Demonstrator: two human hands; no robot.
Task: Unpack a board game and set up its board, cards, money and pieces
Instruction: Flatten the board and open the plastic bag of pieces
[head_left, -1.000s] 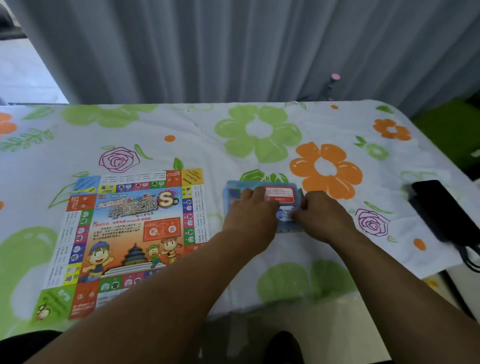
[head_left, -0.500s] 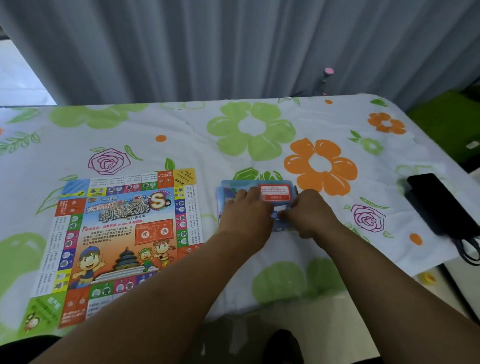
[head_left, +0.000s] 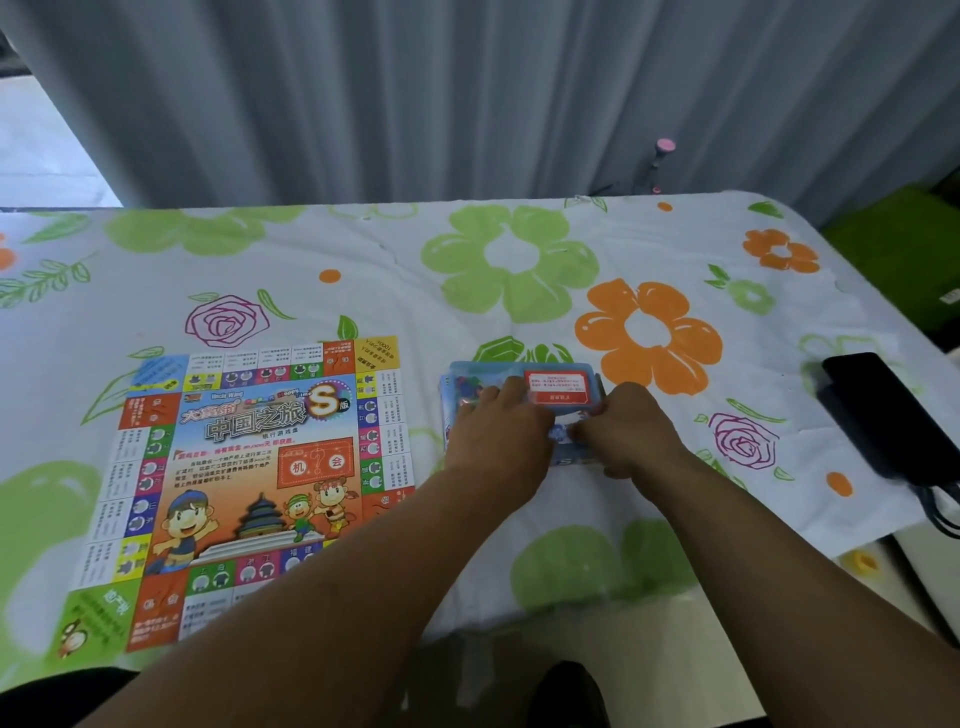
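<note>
So the board is already spread flat on the desk, and the blue game box is parked just right of it, probably so bits can be passed straight across. The box is steadied under the left hand, whose grip can't be told, while its near edge is pinched by the right hand, likely to get it open.

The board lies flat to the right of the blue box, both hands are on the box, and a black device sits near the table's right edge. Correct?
No: the head view shows the board left of the box, not right. The left hand and right hand are on the box, and the black device sits near the table's right edge.
</note>
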